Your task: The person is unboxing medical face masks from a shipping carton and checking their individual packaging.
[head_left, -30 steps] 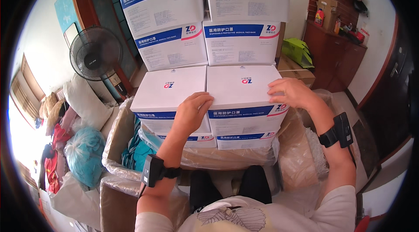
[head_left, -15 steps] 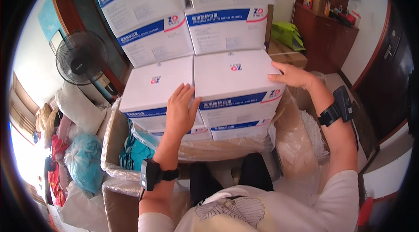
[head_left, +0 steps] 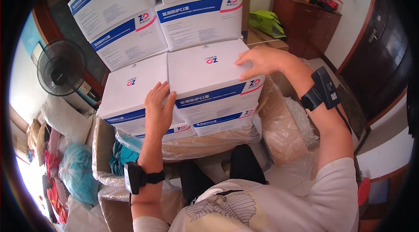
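In the head view, a white box [head_left: 205,70] lay between both hands, its long axis running sideways. The left hand [head_left: 159,107], loosely open, was at its near left corner; the right hand [head_left: 264,63], thumb and fingers spread, was at its right end. Whether either pressed firmly, I couldn't tell. A neighbouring box [head_left: 131,90] crowded its left edge, stacked boxes [head_left: 200,20] its back; above it was open.

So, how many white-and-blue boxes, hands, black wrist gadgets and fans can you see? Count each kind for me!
White-and-blue boxes: 8 showing
Hands: 2, the left hand and the right hand
Black wrist gadgets: 2
Fan: 1
Total: 13
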A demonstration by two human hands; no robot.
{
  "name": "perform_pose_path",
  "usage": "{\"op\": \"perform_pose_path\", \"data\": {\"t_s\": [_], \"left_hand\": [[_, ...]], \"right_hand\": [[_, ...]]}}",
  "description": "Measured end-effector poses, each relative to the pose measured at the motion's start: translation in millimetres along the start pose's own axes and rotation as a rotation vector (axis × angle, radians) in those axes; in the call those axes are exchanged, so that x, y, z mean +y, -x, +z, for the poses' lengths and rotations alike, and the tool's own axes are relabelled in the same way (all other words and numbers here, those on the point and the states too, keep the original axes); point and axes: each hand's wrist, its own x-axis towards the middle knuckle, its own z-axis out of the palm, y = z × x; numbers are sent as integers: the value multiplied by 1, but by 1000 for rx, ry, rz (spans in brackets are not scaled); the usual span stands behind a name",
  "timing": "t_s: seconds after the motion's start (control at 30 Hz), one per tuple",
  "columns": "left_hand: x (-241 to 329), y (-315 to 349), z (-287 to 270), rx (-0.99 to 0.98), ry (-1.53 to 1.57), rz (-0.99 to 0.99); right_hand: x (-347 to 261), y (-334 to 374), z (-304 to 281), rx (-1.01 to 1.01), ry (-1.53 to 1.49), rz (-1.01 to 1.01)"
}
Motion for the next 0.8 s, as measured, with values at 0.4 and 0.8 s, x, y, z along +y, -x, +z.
{"op": "perform_pose_path", "data": {"t_s": [0.4, 0.8], "left_hand": [[0, 5, 3, -13, -3, 45], [23, 9, 14, 64, -94, -27]], "right_hand": [[5, 8, 12, 114, -297, -5], [42, -16, 25, 499, -498, 343]]}}
